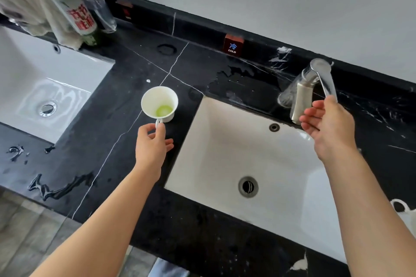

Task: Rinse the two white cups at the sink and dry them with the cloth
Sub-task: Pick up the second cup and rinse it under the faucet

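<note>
Head view shows the left hand (151, 141) pinching the small handle of a white conical ceramic cup (159, 104), thumb and forefinger closed on it, the other fingers loosely spread. That cup stands upright on the black marble counter (126, 69) just beyond the fingertips, a green residue in its bottom. The right hand (331, 126) has its thumb on the brushed-steel tap lever (324, 78), its fingers (309, 117) straight and apart beneath the spout, above the white rectangular sink (258, 153). A second white cup (405, 212) sits at the right edge, well apart from either hand.
</note>
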